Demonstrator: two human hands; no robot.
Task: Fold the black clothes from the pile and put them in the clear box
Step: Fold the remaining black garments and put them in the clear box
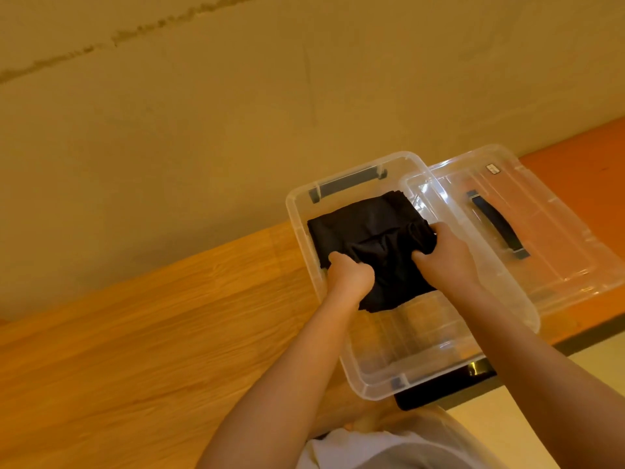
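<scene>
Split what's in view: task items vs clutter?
In the job:
- folded black garment, gripped by the left hand and right hand
- clear box holding it

Lying about:
- clear lid with dark handle, beside the box
- wooden table
- black object under the box's near end, unidentifiable

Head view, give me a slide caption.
Both hands, left hand and right hand, grip a folded black cloth inside the clear box.
</scene>
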